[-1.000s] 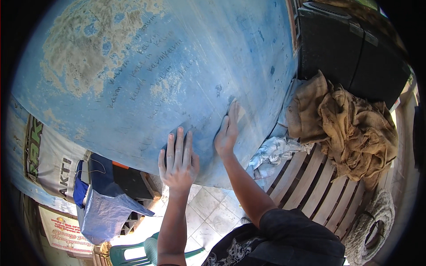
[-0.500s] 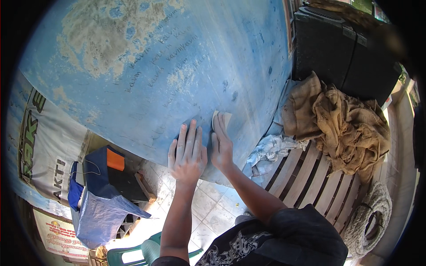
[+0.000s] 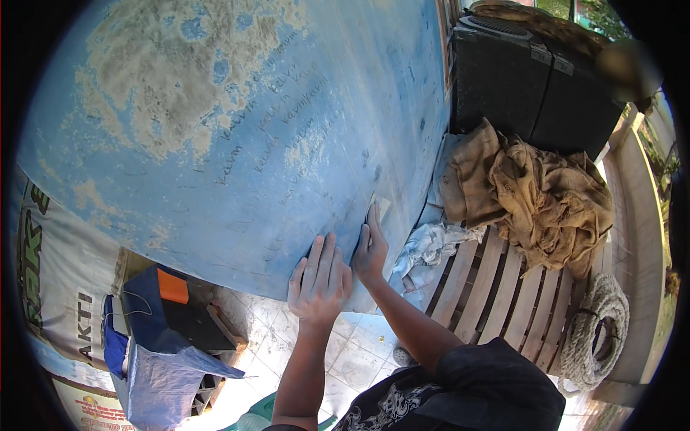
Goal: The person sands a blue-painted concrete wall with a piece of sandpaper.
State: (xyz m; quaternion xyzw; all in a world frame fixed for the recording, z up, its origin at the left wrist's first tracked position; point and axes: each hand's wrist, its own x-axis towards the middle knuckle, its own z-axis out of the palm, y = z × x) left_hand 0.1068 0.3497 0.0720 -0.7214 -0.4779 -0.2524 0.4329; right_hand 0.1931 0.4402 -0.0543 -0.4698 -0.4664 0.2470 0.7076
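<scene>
A large blue painted surface (image 3: 237, 208) with handwriting and a rough, bare grey patch fills the upper left. My left hand (image 3: 320, 280) lies flat against its lower part, fingers stretched out. Just right of it, my right hand (image 3: 371, 253) presses a small pale piece of sandpaper (image 3: 384, 206) to the same surface. The sandpaper's pale edge shows beside the right fingertips; the rest is hidden under them. Whitish dust coats both hands.
On the right, a slatted wooden bench (image 3: 489, 287) holds brown burlap cloth (image 3: 553, 208), a crumpled pale plastic sheet (image 3: 431, 251) and a rope coil (image 3: 593, 334). Black boxes (image 3: 503, 79) stand behind. Lower left are a blue tarp (image 3: 169, 381) and a banner (image 3: 72, 287).
The view has shifted, so the surface sits lower in it. Both hands have slid a little to the right on the surface, the left also downward. The right hand keeps the sandpaper.
</scene>
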